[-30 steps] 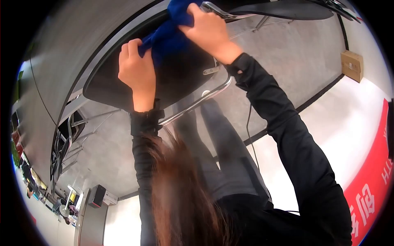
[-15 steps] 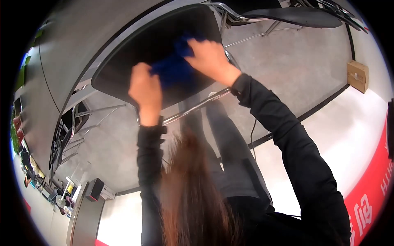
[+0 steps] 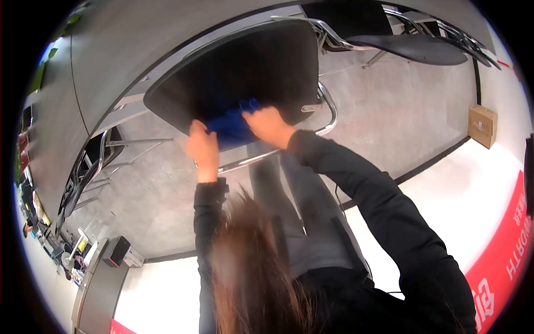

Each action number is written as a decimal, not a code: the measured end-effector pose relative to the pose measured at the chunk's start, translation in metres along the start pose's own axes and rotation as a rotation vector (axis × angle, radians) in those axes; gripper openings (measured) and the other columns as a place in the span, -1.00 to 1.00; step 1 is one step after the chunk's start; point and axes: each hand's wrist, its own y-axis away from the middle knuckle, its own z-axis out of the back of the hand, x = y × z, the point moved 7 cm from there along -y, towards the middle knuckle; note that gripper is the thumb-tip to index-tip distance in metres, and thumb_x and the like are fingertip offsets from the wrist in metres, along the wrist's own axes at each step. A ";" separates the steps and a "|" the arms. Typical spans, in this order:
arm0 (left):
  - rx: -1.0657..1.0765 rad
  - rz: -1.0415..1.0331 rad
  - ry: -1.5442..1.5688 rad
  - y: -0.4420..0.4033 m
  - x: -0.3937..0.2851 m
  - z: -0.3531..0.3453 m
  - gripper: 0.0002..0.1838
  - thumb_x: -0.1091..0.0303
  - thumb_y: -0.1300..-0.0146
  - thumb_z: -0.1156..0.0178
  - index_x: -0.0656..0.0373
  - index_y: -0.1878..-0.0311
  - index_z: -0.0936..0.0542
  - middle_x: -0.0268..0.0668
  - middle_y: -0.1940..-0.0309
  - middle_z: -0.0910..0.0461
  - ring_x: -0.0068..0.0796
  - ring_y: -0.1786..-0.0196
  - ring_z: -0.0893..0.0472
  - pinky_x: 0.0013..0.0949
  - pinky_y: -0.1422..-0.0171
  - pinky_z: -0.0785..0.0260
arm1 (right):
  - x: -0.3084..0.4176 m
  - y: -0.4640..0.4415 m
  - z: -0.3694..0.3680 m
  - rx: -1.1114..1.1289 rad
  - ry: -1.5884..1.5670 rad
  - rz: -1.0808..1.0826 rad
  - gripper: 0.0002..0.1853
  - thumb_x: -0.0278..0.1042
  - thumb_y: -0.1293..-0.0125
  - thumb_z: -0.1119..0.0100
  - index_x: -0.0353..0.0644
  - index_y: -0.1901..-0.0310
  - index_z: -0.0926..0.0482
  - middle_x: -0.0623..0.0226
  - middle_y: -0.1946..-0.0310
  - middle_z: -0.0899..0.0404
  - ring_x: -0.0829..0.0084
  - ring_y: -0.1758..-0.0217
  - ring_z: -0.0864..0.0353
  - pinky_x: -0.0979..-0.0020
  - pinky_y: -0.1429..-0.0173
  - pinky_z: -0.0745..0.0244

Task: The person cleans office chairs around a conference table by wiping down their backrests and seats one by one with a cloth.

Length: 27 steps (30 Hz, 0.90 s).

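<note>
A crumpled blue cloth (image 3: 231, 127) lies low over the near edge of a black chair seat (image 3: 245, 64). My left hand (image 3: 202, 146) grips the cloth's left side, fingers closed. On the other side, my right hand (image 3: 269, 127) pinches it near the top, where a small fold sticks up. The cloth is stretched between the two hands and blurred by motion. Whether it touches the seat, I cannot tell.
The chair's chrome frame (image 3: 331, 108) curves round the seat in front of my legs. A grey table (image 3: 111, 50) runs behind it. More black chairs (image 3: 411, 49) stand to the right, and a cardboard box (image 3: 482, 126) sits by the wall.
Both hands have drawn the cloth toward me, from the middle of the seat to its near edge. My right hand has come lower and nearer my left. The view has shifted slightly.
</note>
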 end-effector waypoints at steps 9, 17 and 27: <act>-0.313 0.016 -0.070 -0.059 0.018 0.099 -0.76 0.38 -0.02 -0.30 0.15 0.33 -0.42 -0.09 0.45 -0.52 0.07 0.33 -0.55 -0.06 0.27 -0.33 | 0.050 -0.100 0.121 -0.417 -0.027 0.011 -0.66 -0.15 -0.02 -0.37 -0.11 0.24 -0.49 0.24 0.62 -0.59 0.17 0.53 -0.65 0.22 0.46 -0.45; -0.027 0.135 0.090 -0.051 0.064 0.034 -0.73 0.34 -0.21 -0.20 0.35 0.15 -0.46 0.21 0.27 -0.59 0.26 0.12 -0.57 0.05 0.04 -0.39 | 0.072 -0.087 0.035 -0.209 -0.025 -0.016 -0.73 -0.25 -0.14 -0.20 -0.05 0.10 -0.53 0.21 0.59 -0.62 0.19 0.52 -0.66 0.21 0.45 -0.51; 0.023 0.154 0.155 -0.014 0.123 -0.025 -0.75 0.40 -0.16 -0.19 0.31 0.17 -0.41 0.10 0.31 -0.56 0.14 0.20 -0.57 -0.05 0.06 -0.38 | 0.071 -0.057 -0.016 -0.044 -0.132 0.081 -0.72 -0.25 -0.09 -0.21 -0.07 0.14 -0.58 0.22 0.46 -0.66 0.17 0.39 -0.67 0.19 0.35 -0.51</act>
